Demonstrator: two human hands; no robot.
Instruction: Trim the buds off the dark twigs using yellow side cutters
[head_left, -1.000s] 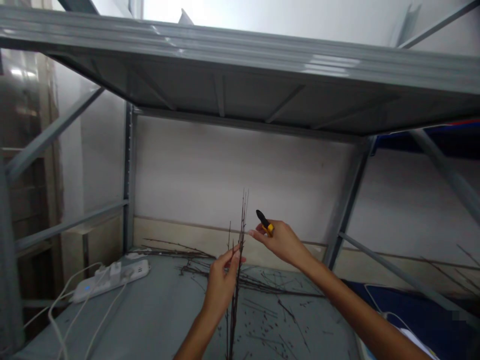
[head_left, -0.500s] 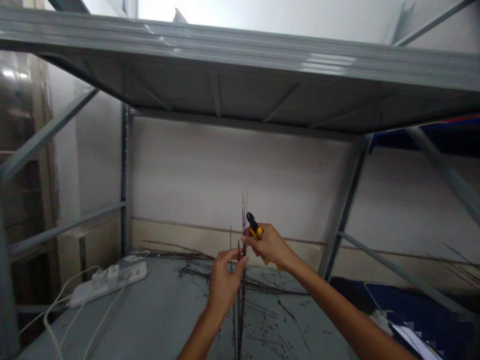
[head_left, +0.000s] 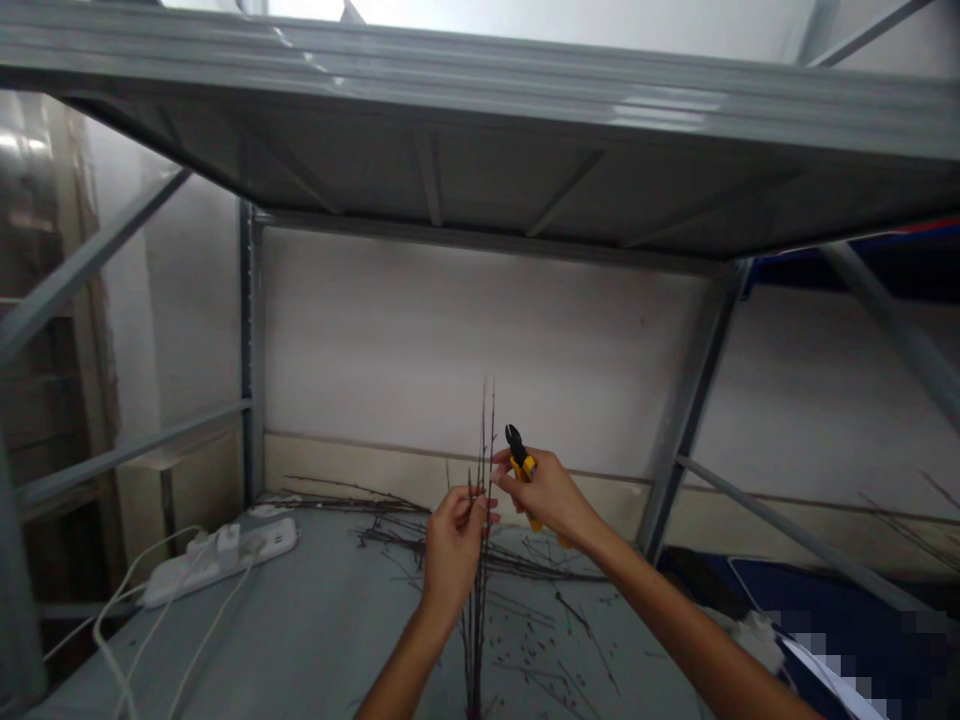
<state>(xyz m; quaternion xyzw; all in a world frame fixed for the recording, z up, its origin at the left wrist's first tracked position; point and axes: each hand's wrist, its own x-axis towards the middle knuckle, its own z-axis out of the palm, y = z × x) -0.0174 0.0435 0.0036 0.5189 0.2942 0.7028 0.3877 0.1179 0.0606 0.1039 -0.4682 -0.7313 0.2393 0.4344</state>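
At the left of what we see, a white power strip (head_left: 281,540) lies on the grey-green surface (head_left: 322,620), apart from the twigs, perhaps to give its cables room; it is a long, smooth block with rounded ends, and its pale cords (head_left: 103,630) loop off in soft curves. Next, behind the left hand, we find loose twigs (head_left: 352,505) laid flat along the back, thin, dark and knobbly, perhaps set there to leave the front free. Near the middle, the left hand (head_left: 454,540) has its thumb and fingers closed around a bundle of twigs (head_left: 474,640), held upright over the surface, we judge, so that the stems stand steady and their fine tips show against the pale, matt wall (head_left: 480,310). Just right of that, the right hand (head_left: 544,490) grips yellow-handled cutters (head_left: 516,445) in its palm, the short black metal blades pointing up; this seems to leave thumb and forefinger usable at one slim stem, drawn narrowly together there, though we cannot tell whether they pinch it. Below the right hand, more twigs (head_left: 540,568) lie across the surface in a rough, straggling heap, with small dark bits (head_left: 534,647) strewn in front of them.
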